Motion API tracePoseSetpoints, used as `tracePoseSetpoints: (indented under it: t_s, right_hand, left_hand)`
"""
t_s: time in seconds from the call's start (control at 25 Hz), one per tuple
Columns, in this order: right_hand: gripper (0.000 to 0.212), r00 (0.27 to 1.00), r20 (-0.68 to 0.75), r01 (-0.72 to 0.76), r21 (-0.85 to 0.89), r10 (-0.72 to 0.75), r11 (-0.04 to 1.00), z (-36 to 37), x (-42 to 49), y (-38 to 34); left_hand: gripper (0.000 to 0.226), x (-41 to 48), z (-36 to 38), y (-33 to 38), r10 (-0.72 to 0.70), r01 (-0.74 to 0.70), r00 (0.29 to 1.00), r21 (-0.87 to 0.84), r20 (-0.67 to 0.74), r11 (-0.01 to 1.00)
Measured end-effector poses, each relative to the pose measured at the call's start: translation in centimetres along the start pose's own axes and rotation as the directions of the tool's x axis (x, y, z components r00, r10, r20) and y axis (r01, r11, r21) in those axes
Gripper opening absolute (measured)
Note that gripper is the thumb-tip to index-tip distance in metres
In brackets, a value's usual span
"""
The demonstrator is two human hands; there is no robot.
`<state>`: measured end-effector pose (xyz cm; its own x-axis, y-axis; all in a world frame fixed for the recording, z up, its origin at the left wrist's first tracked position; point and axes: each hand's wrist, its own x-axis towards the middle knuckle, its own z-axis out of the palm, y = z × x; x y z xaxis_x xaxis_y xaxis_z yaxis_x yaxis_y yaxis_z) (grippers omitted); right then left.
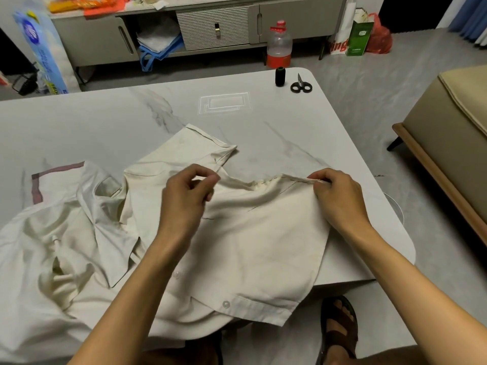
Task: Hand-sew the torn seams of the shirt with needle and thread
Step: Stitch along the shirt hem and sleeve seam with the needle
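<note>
A cream shirt (253, 248) lies spread over the near part of the white marble table (105, 119), its front hanging over the edge. My left hand (184, 196) pinches the shirt's upper edge near the sleeve. My right hand (340, 198) pinches the same edge further right, and the fabric is stretched between them. A line of dark stitches (274, 180) runs along that raised seam, and a thin dark thread (271, 200) trails down across the cloth. I cannot make out a needle.
A black thread spool (280, 76) and small black-handled scissors (301, 85) sit at the table's far right corner. A beige sofa (453, 143) stands to the right. A cabinet (210, 27) and a red-capped bottle (279, 46) are beyond the table.
</note>
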<state>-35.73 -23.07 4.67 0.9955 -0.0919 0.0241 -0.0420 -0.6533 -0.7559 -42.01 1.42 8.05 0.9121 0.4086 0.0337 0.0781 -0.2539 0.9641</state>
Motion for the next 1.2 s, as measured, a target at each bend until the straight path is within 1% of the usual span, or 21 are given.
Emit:
tracePoseSetpoints:
  t_s: [0.04,0.08,0.12,0.16,0.2,0.28,0.32,0.44,0.48,0.6,0.68,0.76,0.8,0.88,0.92,0.96,1.0,1.08,1.12,1.16,1.2]
  right_hand:
    - [0.024,0.998,-0.046,0.048,-0.058,-0.051,0.997,0.0,-0.2,0.0]
    - [0.02,0.988,-0.093,0.112,-0.088,-0.12,0.99,0.0,-0.5,-0.3]
    - [0.017,0.975,-0.119,0.184,-0.056,-0.19,0.981,-0.1,-0.9,-0.7]
    - [0.014,0.967,-0.109,0.238,0.049,-0.232,0.97,-0.1,-1.3,-1.2]
    - [0.011,0.97,-0.057,0.242,0.202,-0.235,0.949,-0.1,-1.9,-1.7]
    - [0.009,0.974,0.113,0.12,0.477,-0.196,0.871,-0.2,-3.0,-2.8]
    - [0.009,0.965,0.187,0.046,0.561,-0.181,0.826,-0.3,-3.4,-3.2]
    - [0.014,0.936,0.307,-0.095,0.688,-0.17,0.72,-0.7,-3.8,-3.2]
    - [0.016,0.931,0.328,-0.132,0.711,-0.16,0.691,-0.8,-3.8,-3.0]
    - [0.024,0.916,0.385,-0.238,0.749,-0.112,0.619,-1.1,-3.5,-2.2]
    - [0.021,0.914,0.394,-0.262,0.759,-0.1,0.596,-1.1,-3.5,-2.1]
    - [0.013,0.928,0.362,-0.247,0.78,-0.092,0.575,-1.3,-3.4,-2.2]
    - [0.011,0.937,0.341,-0.246,0.802,-0.079,0.544,-1.6,-3.3,-2.3]
    - [0.013,0.944,0.325,-0.269,0.865,-0.063,0.424,-2.4,-3.3,-2.5]
    - [0.012,0.942,0.33,-0.287,0.89,-0.064,0.353,-2.9,-3.3,-2.6]
    - [0.012,0.939,0.337,-0.304,0.905,-0.067,0.297,-3.4,-3.3,-2.6]
    - [0.011,0.938,0.34,-0.311,0.912,-0.071,0.266,-3.9,-3.3,-2.6]
    - [0.01,0.93,0.355,-0.318,0.907,-0.094,0.275,-5.0,-3.7,-2.4]
    - [0.008,0.919,0.378,-0.33,0.894,-0.114,0.305,-5.6,-4.0,-2.3]
    - [0.005,0.898,0.419,-0.354,0.871,-0.138,0.339,-6.1,-4.1,-1.9]
    - [0.004,0.868,0.471,-0.389,0.841,-0.156,0.376,-6.6,-4.3,-1.6]
  left_hand:
    - [0.012,-0.3,0.7,0.3,-0.077,0.087,0.994,-0.143,0.076,0.986]
    - [0.009,-0.7,1.4,0.7,-0.125,0.159,0.981,-0.242,0.148,0.957]
    - [0.006,-0.9,2.2,1.0,-0.151,0.213,0.965,-0.311,0.213,0.926]
    - [0.003,-1.2,2.9,1.3,-0.163,0.256,0.949,-0.36,0.269,0.897]
    - [0.001,-1.3,3.6,1.5,-0.17,0.294,0.933,-0.397,0.318,0.869]
    - [0.01,-1.6,5.0,1.8,-0.184,0.369,0.896,-0.448,0.403,0.814]
    - [0.016,-1.8,5.8,1.8,-0.19,0.407,0.876,-0.471,0.443,0.783]
    - [0.036,-2.3,7.7,1.8,-0.202,0.508,0.82,-0.515,0.536,0.69]
    - [0.037,-2.3,8.1,1.8,-0.212,0.531,0.805,-0.515,0.554,0.673]
    - [0.027,-2.3,8.7,2.1,-0.21,0.562,0.771,-0.488,0.601,0.668]
    - [0.021,-2.5,8.7,2.5,-0.194,0.553,0.759,-0.456,0.622,0.698]
    - [0.017,-2.5,8.3,2.8,-0.19,0.525,0.76,-0.415,0.622,0.743]
    - [0.014,-2.5,8.0,2.9,-0.19,0.505,0.767,-0.393,0.613,0.768]
    - [0.011,-2.3,7.0,2.8,-0.19,0.467,0.772,-0.338,0.607,0.817]
    - [0.011,-2.3,6.4,2.7,-0.192,0.454,0.76,-0.295,0.621,0.841]
    - [0.01,-2.3,5.9,2.6,-0.201,0.447,0.735,-0.24,0.647,0.862]
    - [0.009,-2.4,5.4,2.5,-0.219,0.449,0.699,-0.18,0.68,0.875]
    - [0.013,-2.8,4.8,2.2,-0.279,0.48,0.632,-0.084,0.723,0.873]
    - [0.016,-2.9,4.7,2.0,-0.299,0.487,0.618,-0.056,0.727,0.872]
    - [0.017,-2.8,4.8,1.9,-0.306,0.482,0.625,-0.046,0.718,0.875]
    - [0.016,-2.7,5.0,1.7,-0.299,0.468,0.654,-0.061,0.695,0.882]
